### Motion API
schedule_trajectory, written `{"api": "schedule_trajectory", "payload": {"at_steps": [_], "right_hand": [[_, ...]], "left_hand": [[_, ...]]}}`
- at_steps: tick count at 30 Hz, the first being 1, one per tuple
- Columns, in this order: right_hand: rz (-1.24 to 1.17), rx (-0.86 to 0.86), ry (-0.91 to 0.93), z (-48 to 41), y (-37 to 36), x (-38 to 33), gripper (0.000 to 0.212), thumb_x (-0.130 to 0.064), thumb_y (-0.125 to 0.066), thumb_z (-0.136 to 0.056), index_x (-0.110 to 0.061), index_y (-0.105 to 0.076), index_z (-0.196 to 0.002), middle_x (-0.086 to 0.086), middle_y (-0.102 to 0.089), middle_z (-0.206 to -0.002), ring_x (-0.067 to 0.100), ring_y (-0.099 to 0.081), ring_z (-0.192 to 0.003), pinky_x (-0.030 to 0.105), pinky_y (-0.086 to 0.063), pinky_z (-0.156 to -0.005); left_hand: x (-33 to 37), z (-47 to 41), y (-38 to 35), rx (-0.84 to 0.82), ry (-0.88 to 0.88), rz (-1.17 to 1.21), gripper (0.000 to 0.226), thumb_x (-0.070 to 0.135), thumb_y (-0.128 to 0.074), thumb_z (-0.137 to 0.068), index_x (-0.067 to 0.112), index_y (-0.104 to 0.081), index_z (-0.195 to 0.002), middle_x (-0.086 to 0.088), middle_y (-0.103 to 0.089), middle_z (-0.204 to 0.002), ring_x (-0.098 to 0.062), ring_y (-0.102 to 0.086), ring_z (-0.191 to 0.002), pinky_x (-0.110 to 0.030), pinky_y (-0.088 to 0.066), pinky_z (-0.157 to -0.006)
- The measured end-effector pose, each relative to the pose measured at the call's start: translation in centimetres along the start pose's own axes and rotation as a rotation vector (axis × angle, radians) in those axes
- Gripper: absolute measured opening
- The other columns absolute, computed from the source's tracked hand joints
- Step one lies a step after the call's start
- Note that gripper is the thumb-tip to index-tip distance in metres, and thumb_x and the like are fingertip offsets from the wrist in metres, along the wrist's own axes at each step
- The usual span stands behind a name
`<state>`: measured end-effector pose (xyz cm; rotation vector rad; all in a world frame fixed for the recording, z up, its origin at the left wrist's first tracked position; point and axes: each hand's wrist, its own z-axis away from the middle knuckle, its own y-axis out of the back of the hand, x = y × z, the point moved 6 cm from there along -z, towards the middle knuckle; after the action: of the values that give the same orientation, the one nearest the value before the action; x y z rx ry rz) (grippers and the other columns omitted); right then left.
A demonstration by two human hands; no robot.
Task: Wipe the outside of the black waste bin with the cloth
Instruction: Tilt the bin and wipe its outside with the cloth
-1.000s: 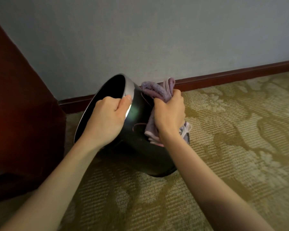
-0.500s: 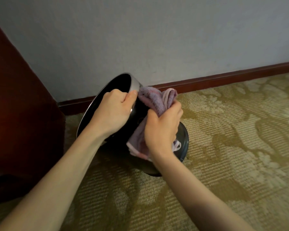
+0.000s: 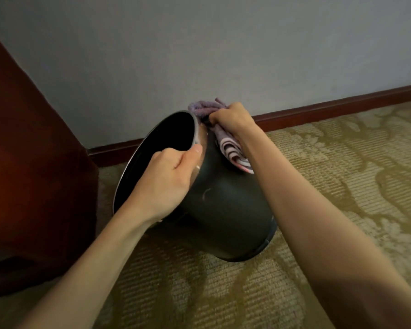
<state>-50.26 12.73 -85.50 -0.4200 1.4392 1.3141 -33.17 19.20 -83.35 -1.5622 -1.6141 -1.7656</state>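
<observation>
The black waste bin [image 3: 226,210] is in the middle of the frame, on the carpet [image 3: 342,186] near the wall [image 3: 223,43]. It is tipped over to the left, so its open mouth faces the upper left and its round side faces up and to the right. Only the lower edge of its bottom seems to rest on the carpet. The left hand [image 3: 166,181] is closed on the shiny rim, with the thumb on the outside of the rim and the other fingers curled over the rim and out of sight. I think it holds the bin like this so the bin stays tipped and does not roll or fall while it is rubbed. The right hand [image 3: 233,119] is higher up in the frame, just right of the top of the rim. Its fingers are pressed together around a bunched purple cloth [image 3: 226,143], and the cloth lies against the outside of the bin just below the rim. A striped end of the cloth hangs down the side. Tipping the bin probably brings the far side up where the cloth can reach it. The side facing us looks smooth, with one small pale mark. A dark wooden piece of furniture [image 3: 33,162] fills the left of the frame.
</observation>
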Motion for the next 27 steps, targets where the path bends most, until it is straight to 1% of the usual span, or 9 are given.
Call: {"api": "schedule_trajectory", "payload": {"at_steps": [4, 8, 10, 13, 19, 21, 23, 25, 27], "right_hand": [[0.002, 0.082, 0.035, 1.5, 0.5, 0.1, 0.058, -0.03, -0.058, -0.057, -0.01, -0.066, -0.11, 0.011, -0.068, -0.108, 0.03, -0.064, -0.098, 0.042, -0.051, -0.09], [-0.048, 0.198, 0.054, 4.0, 1.1, -0.4, 0.041, -0.032, -0.06, -0.07, -0.016, -0.064, -0.108, 0.008, -0.067, -0.105, 0.032, -0.061, -0.096, 0.041, -0.049, -0.088], [-0.088, 0.287, 0.08, 5.9, 1.3, -0.8, 0.034, -0.032, -0.059, -0.074, -0.018, -0.062, -0.105, 0.003, -0.065, -0.1, 0.031, -0.06, -0.093, 0.039, -0.047, -0.083], [-0.177, 0.434, 0.14, 9.1, 1.2, -0.9, 0.029, -0.03, -0.059, -0.076, -0.018, -0.059, -0.103, 0.0, -0.063, -0.099, 0.027, -0.058, -0.094, 0.038, -0.045, -0.08], [-0.215, 0.605, 0.35, 14.1, -1.1, 0.3, 0.039, -0.022, -0.066, -0.075, -0.013, -0.052, -0.111, 0.003, -0.054, -0.108, 0.022, -0.053, -0.099, 0.033, -0.04, -0.075], [-0.178, 0.63, 0.426, 14.9, -1.9, 0.6, 0.04, -0.021, -0.067, -0.074, -0.01, -0.052, -0.109, 0.006, -0.054, -0.107, 0.023, -0.054, -0.097, 0.034, -0.044, -0.075], [-0.108, 0.659, 0.532, 15.5, -2.5, 0.7, 0.039, -0.021, -0.067, -0.074, -0.007, -0.053, -0.108, 0.009, -0.055, -0.106, 0.024, -0.054, -0.095, 0.031, -0.044, -0.076], [-0.015, 0.662, 0.634, 16.1, -3.3, 0.9, 0.038, -0.023, -0.065, -0.075, -0.005, -0.055, -0.107, 0.011, -0.057, -0.107, 0.024, -0.053, -0.095, 0.029, -0.043, -0.074], [0.083, 0.648, 0.733, 16.6, -4.2, 1.5, 0.038, -0.021, -0.063, -0.075, -0.006, -0.054, -0.109, 0.013, -0.058, -0.11, 0.027, -0.054, -0.092, 0.035, -0.046, -0.071]], "left_hand": [[-0.3, -0.2, 0.0, -0.006, 0.07, 0.041, 0.068, 0.051, -0.033, -0.09, -0.009, -0.056, -0.069, -0.031, -0.059, -0.069, -0.039, -0.058, -0.062, -0.055, -0.045, -0.061], [-0.1, -1.2, 0.4, 0.105, 0.086, -0.03, 0.057, 0.043, -0.038, -0.092, 0.01, -0.043, -0.046, 0.005, -0.048, -0.038, -0.006, -0.041, -0.038, -0.035, -0.033, -0.047], [-0.1, -1.9, 0.5, 0.138, 0.102, -0.065, 0.055, 0.04, -0.04, -0.092, 0.012, -0.039, -0.045, 0.007, -0.044, -0.035, -0.004, -0.037, -0.039, -0.035, -0.03, -0.049], [-0.6, -3.0, 0.6, 0.12, 0.151, 0.027, 0.049, 0.039, -0.04, -0.088, 0.01, -0.051, -0.05, 0.008, -0.052, -0.045, -0.009, -0.046, -0.049, -0.035, -0.037, -0.057], [-2.1, -5.3, 0.6, 0.082, 0.245, 0.096, 0.053, 0.006, -0.034, -0.083, 0.016, -0.047, -0.033, 0.007, -0.039, -0.027, -0.003, -0.035, -0.033, -0.017, -0.025, -0.035], [-2.5, -6.0, 0.9, 0.028, 0.254, 0.085, 0.054, -0.007, -0.038, -0.087, 0.022, -0.048, -0.042, 0.011, -0.045, -0.037, -0.001, -0.04, -0.037, -0.011, -0.029, -0.032], [-2.3, -6.4, 0.9, -0.073, 0.228, 0.059, 0.04, -0.012, -0.041, -0.09, 0.016, -0.051, -0.063, 0.007, -0.05, -0.063, 0.007, -0.051, -0.043, -0.001, -0.031, -0.04], [-2.0, -6.7, 1.4, -0.074, 0.231, 0.12, 0.016, 0.002, -0.045, -0.094, 0.008, -0.058, -0.086, 0.005, -0.051, -0.079, 0.012, -0.052, -0.054, 0.0, -0.031, -0.049], [-2.0, -7.2, 1.7, -0.026, 0.207, 0.07, 0.018, 0.015, -0.05, -0.093, 0.014, -0.059, -0.078, 0.006, -0.052, -0.07, 0.002, -0.047, -0.058, -0.007, -0.033, -0.053]]}}
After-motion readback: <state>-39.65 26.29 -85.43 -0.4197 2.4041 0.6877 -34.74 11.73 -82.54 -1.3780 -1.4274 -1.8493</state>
